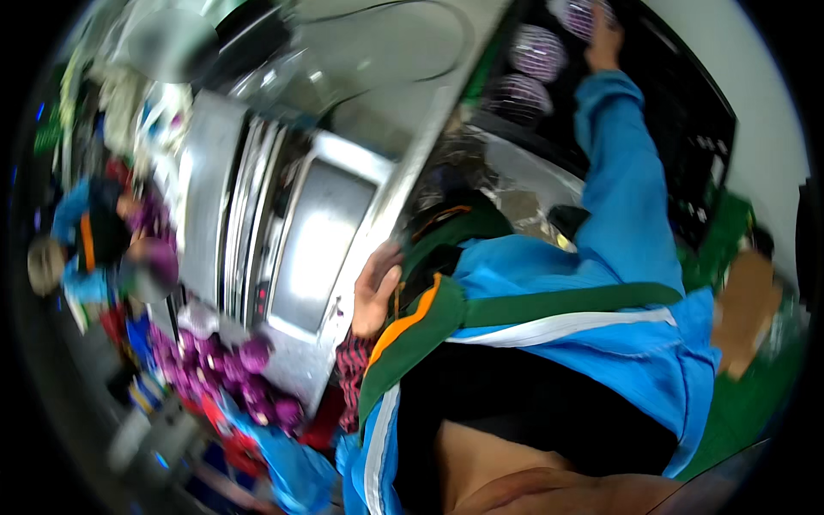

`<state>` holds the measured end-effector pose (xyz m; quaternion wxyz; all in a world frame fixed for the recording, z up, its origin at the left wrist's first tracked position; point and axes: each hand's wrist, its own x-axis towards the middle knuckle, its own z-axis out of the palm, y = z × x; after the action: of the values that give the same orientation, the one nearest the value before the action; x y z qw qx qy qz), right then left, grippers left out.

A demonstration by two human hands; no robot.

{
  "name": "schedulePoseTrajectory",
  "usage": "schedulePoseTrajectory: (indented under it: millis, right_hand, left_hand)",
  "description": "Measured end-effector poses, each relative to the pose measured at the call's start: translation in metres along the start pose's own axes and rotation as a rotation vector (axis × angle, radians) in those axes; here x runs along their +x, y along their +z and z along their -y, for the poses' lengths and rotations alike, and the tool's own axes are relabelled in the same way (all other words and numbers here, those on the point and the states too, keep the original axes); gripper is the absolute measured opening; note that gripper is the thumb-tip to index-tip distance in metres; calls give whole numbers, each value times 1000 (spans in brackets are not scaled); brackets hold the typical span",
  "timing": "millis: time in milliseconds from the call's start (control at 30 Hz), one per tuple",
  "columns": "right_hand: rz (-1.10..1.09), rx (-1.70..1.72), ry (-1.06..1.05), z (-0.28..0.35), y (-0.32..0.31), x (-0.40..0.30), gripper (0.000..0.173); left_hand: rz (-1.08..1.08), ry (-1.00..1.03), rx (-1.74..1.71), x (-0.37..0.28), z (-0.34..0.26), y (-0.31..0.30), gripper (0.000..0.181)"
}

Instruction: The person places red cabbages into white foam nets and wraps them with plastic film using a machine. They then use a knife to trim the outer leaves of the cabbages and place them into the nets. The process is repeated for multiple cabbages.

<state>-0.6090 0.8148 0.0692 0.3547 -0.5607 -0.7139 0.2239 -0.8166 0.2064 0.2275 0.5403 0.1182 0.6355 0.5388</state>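
My right hand reaches to the top edge of the view, its fingers against a round purple-and-white patterned ball in a large black tray. Whether the fingers grip the ball cannot be told. Two similar balls, one beside it and another nearer, lie in a row along the tray's left side. My left hand, below a red-and-black cuff, is beside the edge of a metal worktable. Its fingers are apart and nothing shows in it.
A metal-framed device stands on the worktable, with a dark cable beyond. Several shiny purple balls are heaped at lower left. A co-worker in blue is at far left. Brown cardboard lies on green flooring at right.
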Motion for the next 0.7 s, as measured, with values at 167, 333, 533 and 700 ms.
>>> schedulePoseTrajectory:
  millis: [167, 333, 533, 700]
  right_hand:
    - [144, -255, -592, -120, 19, 55, 49]
    - [464, 574, 570, -59, 62, 32, 71]
    - [-191, 131, -366, 106, 9, -14, 38]
    - [363, 662, -337, 294, 26, -131, 30]
  left_hand:
    - [17, 15, -15, 15, -19, -5, 48]
    - [-117, 42, -126, -9, 9, -5, 48]
    - [-200, 103, -235, -18, 17, -16, 51]
    - [-299, 189, -281, -13, 40, -30, 55]
